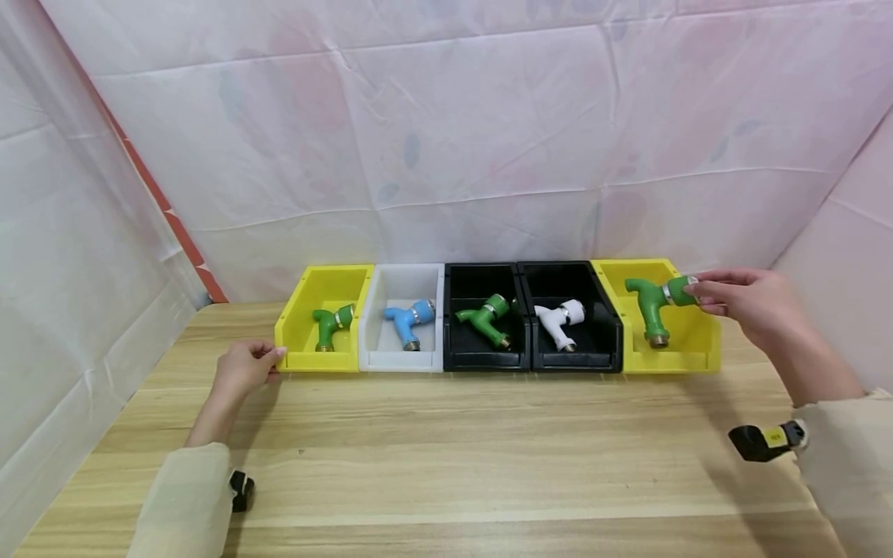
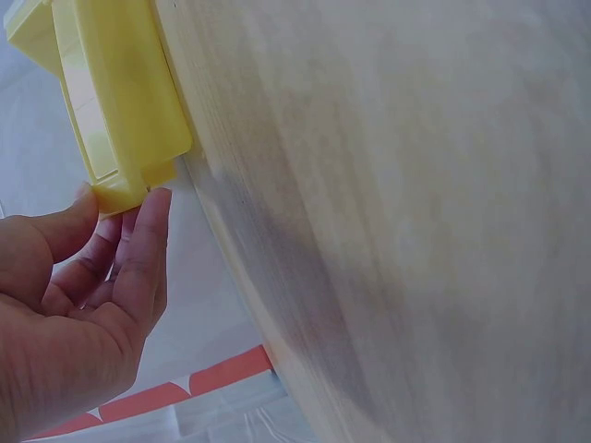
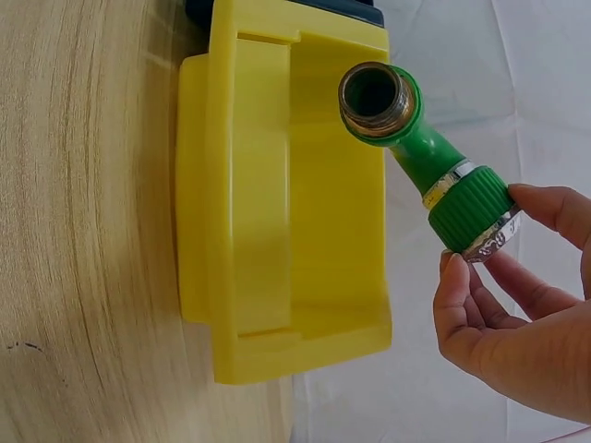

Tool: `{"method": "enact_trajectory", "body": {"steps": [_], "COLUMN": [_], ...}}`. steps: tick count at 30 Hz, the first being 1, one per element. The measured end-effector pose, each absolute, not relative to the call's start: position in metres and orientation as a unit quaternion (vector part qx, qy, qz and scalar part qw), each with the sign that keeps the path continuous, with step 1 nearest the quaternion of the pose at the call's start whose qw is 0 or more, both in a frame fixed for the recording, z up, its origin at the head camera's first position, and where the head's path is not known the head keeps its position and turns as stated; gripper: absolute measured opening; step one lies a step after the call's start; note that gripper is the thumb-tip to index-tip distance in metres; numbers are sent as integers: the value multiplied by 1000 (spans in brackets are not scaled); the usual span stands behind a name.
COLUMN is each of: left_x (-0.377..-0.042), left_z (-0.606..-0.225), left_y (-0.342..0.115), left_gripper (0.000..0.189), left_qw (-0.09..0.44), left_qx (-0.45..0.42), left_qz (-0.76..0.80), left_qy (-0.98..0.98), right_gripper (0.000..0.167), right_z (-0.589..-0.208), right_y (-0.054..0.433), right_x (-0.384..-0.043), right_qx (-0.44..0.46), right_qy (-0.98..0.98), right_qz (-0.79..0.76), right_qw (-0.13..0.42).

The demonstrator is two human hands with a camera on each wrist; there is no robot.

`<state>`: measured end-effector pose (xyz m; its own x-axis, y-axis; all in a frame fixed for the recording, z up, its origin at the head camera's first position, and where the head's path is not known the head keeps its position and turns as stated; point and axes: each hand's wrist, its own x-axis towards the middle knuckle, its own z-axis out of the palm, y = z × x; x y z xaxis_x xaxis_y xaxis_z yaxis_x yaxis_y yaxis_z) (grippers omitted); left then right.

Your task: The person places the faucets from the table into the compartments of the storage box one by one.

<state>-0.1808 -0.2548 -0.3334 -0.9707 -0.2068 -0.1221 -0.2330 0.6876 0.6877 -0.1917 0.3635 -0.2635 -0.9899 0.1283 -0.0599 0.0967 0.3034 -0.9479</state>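
Between thumb and fingers, my right hand (image 1: 756, 304) pinches a green tap (image 1: 652, 304) by its ridged knob. The tap hangs over the yellow bin (image 1: 705, 341) at the right end of a row; in the right wrist view its threaded brass end (image 3: 374, 97) faces the camera. My left hand (image 1: 244, 366) pinches the front corner of the left-end yellow bin (image 1: 293, 333), as the left wrist view shows, where that bin (image 2: 120, 92) fills the upper left. A smaller green tap (image 1: 325, 329) lies inside that bin.
Between the yellow bins stand a white bin (image 1: 401, 361) with a blue tap (image 1: 406, 324), a black bin (image 1: 486, 362) with a green tap (image 1: 481, 319), and another black bin (image 1: 577, 362) with a white tap (image 1: 556, 324). A cloth backdrop (image 1: 488, 155) hangs behind the wooden table (image 1: 446, 465).
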Motion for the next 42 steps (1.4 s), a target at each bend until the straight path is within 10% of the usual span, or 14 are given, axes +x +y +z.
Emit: {"method": "enact_trajectory", "body": {"steps": [17,24,42], "left_x": [-183,-183,-181], "left_z": [-333,-332,-332], "left_y": [-255,-255,-253], "left_gripper": [30,30,31], "left_qw": [12,12,26], "left_qx": [-118,-118,-137], "left_qz": [371,371,369], "left_qy": [921,921,919], "right_gripper": [7,64,62], "right_z": [-271,-273,-289], "right_y": [353,346,336], "right_x": [-205,-208,-214], "right_qx": [-88,-87,-66], "right_qy": [-849,-890,-931], "right_qz": [519,444,357], "right_qw": [46,55,43]}}
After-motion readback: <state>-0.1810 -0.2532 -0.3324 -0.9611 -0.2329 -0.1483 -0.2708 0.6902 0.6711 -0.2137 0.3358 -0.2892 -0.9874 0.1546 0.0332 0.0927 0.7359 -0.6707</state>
